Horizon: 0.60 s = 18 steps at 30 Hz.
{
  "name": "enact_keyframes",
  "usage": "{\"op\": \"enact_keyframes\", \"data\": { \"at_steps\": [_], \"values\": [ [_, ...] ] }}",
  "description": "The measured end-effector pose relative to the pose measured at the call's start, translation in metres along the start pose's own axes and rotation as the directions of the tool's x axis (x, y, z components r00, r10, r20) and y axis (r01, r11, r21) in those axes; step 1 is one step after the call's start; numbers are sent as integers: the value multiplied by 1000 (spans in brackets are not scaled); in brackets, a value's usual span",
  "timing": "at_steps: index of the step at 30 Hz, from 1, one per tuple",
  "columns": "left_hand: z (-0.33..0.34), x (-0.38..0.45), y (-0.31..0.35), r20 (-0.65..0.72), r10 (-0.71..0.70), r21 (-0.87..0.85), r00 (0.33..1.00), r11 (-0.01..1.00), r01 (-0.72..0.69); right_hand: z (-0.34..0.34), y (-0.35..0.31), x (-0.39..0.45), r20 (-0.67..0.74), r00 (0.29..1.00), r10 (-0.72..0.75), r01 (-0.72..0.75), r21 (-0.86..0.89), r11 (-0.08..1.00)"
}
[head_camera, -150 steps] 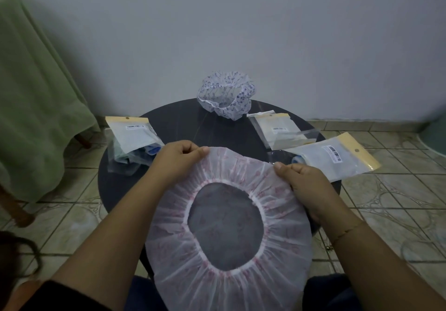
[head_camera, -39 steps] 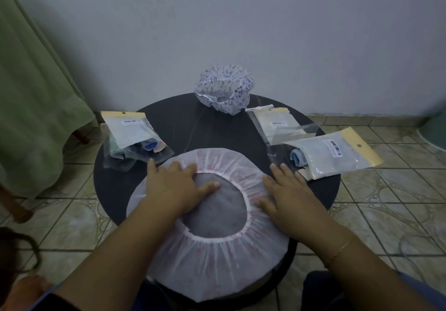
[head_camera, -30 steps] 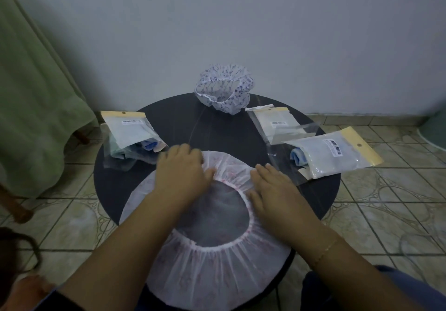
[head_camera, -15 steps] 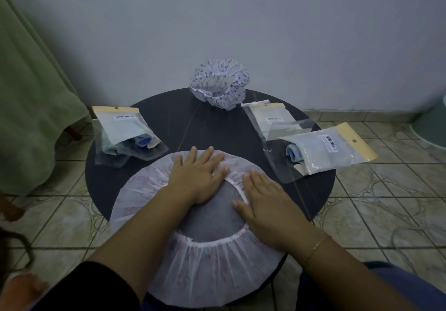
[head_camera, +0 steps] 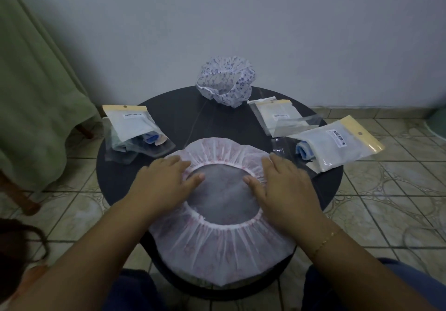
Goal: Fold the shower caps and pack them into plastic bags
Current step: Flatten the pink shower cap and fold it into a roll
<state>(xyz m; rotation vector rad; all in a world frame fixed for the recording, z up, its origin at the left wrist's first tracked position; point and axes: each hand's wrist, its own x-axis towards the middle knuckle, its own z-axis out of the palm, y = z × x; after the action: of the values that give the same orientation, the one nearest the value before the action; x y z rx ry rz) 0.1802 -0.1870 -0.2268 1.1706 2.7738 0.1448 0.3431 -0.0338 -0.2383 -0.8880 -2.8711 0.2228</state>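
Cap in work: a white, pink-printed, gathered plastic shower cap lies spread flat at the near edge of the round dark table, its near rim hanging over that edge.
Facing: the elastic opening faces up, so the dark table shows through the middle; laid this way, I judge, to press out the gathers before a first fold.
Long axis: roughly round, a little wider left to right; no clear front or back.
Left hand: fingers straight, flat on the left rim of the elastic, thumb inside the opening, gripping nothing.
Right hand: likewise flat on the right rim, well apart from the left.
Why: the two palms pin and stretch the cap outward.
Waiting cap: a white, blue-flowered shower cap sits bunched at the far edge.
Bags: clear plastic bags with yellow headers, packed ones at the left edge and right edge, a seemingly empty one far right.
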Motion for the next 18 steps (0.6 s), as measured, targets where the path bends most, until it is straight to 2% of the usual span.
{"op": "enact_keyframes", "data": {
  "at_steps": [2,4,7,13,15,18],
  "values": [
    [5,-8,-5,185,-26,-10,982,1000,28,4,0,7,41,995,-90,88,48,995],
    [11,-13,-11,355,-12,29,935,1000,2,14,2,13,119,981,-154,148,58,987],
    [16,-13,-20,446,25,65,895,996,-60,26,2,18,206,968,-140,134,42,990],
    [10,-4,-32,403,109,40,909,990,-136,20,-4,12,173,980,-100,105,-19,994],
    [4,-4,-36,328,88,81,941,989,-121,12,-5,6,123,990,-70,83,-107,991],
    [-8,-9,-40,135,42,173,990,983,-66,-2,-6,2,81,996,-19,35,-196,980]
  ]
}}
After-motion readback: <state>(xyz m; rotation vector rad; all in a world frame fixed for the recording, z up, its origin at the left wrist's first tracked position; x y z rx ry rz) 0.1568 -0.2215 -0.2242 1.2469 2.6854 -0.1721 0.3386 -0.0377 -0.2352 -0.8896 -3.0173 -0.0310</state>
